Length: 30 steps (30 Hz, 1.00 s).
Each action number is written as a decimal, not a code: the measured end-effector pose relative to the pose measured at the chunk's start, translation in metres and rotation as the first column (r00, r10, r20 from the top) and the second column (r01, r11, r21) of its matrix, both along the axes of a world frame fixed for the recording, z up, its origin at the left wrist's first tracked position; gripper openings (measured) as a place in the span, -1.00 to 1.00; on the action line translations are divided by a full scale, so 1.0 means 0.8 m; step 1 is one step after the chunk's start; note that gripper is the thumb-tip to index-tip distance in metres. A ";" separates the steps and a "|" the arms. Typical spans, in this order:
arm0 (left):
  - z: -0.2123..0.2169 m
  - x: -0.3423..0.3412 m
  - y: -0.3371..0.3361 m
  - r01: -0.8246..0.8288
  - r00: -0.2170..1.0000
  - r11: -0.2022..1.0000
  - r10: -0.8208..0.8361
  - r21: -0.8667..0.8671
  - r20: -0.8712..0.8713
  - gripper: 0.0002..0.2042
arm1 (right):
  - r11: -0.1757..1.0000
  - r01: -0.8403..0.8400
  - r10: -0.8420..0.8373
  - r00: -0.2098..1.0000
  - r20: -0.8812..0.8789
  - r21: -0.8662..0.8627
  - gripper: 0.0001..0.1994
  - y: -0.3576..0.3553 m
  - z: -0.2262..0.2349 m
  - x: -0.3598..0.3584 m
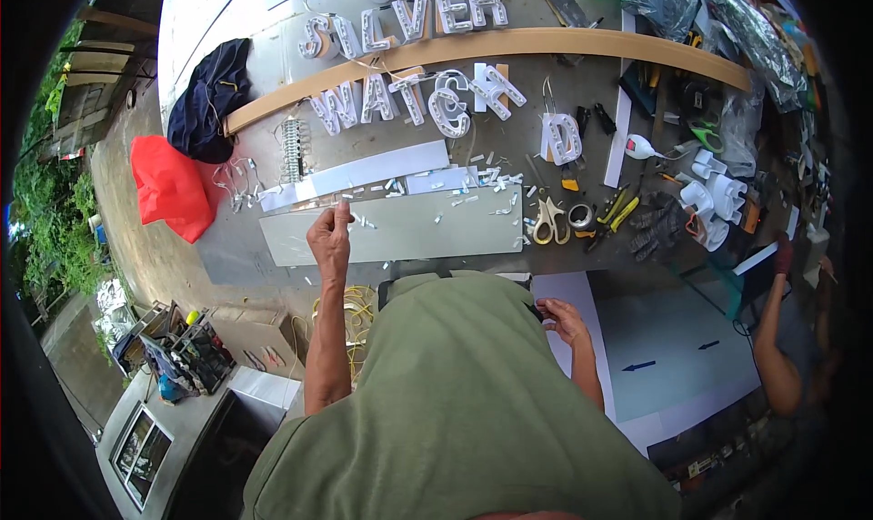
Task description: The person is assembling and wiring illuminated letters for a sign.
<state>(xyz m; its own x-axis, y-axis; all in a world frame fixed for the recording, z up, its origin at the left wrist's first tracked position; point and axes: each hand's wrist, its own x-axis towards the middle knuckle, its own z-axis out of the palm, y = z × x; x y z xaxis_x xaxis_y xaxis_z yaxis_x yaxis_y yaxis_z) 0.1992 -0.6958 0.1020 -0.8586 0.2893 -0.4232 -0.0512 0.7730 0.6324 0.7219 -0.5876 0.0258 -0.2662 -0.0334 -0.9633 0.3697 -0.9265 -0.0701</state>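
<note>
Only the head view to go on here. Judging by how things lie, the sign job looks maybe halfway: a bunch of white channel letters (414,97) are already formed and laid out in rows along the top of the counter (509,151), either side of a long curved wooden strip (509,45), and one more single letter (562,138) sits on its own further right, so the shaping seems mostly done. What looks left is the cutting going on at centre frame, where a long pale metal sheet (409,229) lies with little white offcuts (473,185) scattered all over it and a narrower white strip (359,172) just above it. The left hand (330,238) is up at the sheet's top edge, left of centre, fingers pinched narrow on something small I can't make out, touching or just over the sheet. The right hand (562,322) is lower, right of centre, off the counter and close to the body, curled around something dark; can't tell what it is. So the sheet sits right under the left hand and well apart from the right. Scissors (548,222) and a tape roll (581,216) lie just off the sheet's right end, with gloves (657,224) beyond.
</note>
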 end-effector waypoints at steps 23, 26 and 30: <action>-0.043 -0.005 -0.181 0.992 0.032 -0.007 -0.951 0.126 -0.306 -0.85 | 0.832 0.373 -0.505 0.816 0.281 0.411 -0.73 -0.520 -0.022 -0.203; -0.063 -0.014 -0.192 0.965 -0.195 -0.247 -0.898 0.085 -0.393 -0.75 | 0.777 0.073 -0.338 0.887 0.316 0.625 -0.77 -0.622 -0.055 -0.247; -0.088 -0.023 -0.200 0.894 -0.447 -0.382 -0.740 -0.233 -0.503 -0.45 | 0.664 0.556 -0.726 0.638 0.256 0.499 -0.67 -0.737 -0.073 -0.325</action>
<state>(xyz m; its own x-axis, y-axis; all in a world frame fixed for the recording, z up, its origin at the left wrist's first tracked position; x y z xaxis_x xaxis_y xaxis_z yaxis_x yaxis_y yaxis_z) 0.1808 -0.8555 0.0313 0.6512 0.7588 0.0120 0.7014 -0.6079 0.3721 0.4616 -1.1775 -0.0328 0.3245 0.3410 -0.8823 -0.2421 -0.8717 -0.4260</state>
